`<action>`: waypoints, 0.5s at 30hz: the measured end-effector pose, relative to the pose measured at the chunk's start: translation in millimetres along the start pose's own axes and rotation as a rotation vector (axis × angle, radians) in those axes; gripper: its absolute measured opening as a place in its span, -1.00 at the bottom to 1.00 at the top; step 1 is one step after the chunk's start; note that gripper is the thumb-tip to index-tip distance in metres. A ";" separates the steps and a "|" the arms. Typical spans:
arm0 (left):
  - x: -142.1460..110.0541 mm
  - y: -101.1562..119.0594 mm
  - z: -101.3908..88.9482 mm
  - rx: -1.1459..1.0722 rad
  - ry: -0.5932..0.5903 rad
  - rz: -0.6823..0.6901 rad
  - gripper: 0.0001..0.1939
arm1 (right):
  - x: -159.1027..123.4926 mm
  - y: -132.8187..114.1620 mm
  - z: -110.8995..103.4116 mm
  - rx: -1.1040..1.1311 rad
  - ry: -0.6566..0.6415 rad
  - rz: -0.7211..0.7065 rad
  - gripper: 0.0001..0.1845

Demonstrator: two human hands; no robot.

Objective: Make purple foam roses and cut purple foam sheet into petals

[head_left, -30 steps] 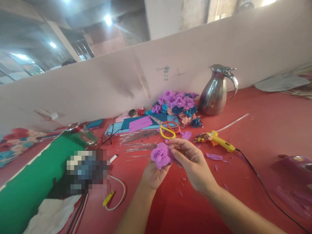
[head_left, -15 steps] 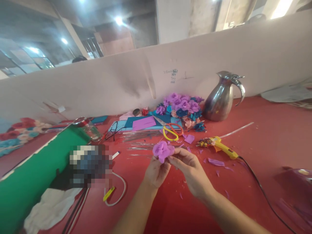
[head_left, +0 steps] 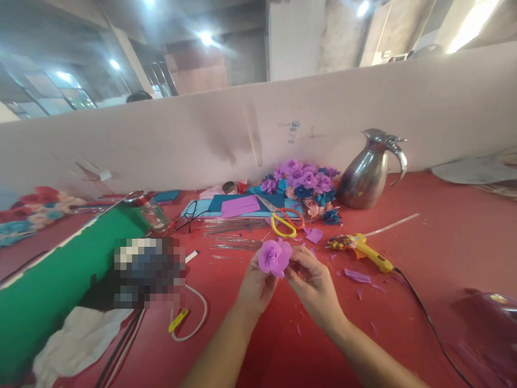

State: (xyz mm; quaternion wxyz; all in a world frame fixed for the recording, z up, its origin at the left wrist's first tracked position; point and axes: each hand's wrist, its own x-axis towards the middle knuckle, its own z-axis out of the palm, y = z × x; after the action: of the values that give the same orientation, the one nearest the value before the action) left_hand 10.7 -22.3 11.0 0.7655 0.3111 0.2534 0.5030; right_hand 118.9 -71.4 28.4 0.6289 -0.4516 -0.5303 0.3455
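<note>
The person holds 1 purple flower [head_left: 275, 257] over the red table [head_left: 440, 237], between the 2 hands. The left hand [head_left: 255, 286] supports it from below, with the fingers curled at its underside; they are partly hidden, so how tightly they press cannot be told. The right hand [head_left: 317, 288] has its thumb and fingertips pinching at the right edge of the flower. About the containers: 1 metal pitcher [head_left: 363, 177] stands upright near the wall, and its inside is hidden. At the left, 1 glass jar [head_left: 154, 214] with a red rim is tilted beside the green box [head_left: 48, 302]; the jar is transparent, but its content is not clear. 1 small round tin [head_left: 229, 187] shows a dark inside, near the wall. To the right of it lies a heap of flowers [head_left: 301, 178], purple, blue and pink, close to the pitcher. Scissors [head_left: 266, 203] and 1 yellow glue gun [head_left: 375, 255] lie beyond the hands.
</note>
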 end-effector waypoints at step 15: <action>-2.4 5.1 6.3 0.187 -0.036 0.079 -0.72 | 6.8 5.1 -0.2 -0.001 0.086 0.062 -0.95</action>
State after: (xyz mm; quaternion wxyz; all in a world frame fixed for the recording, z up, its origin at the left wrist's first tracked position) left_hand 11.1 -24.4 19.1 0.7172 0.3999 0.2729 0.5013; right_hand 120.7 -63.4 26.1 0.6400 -0.4825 -0.4886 0.3446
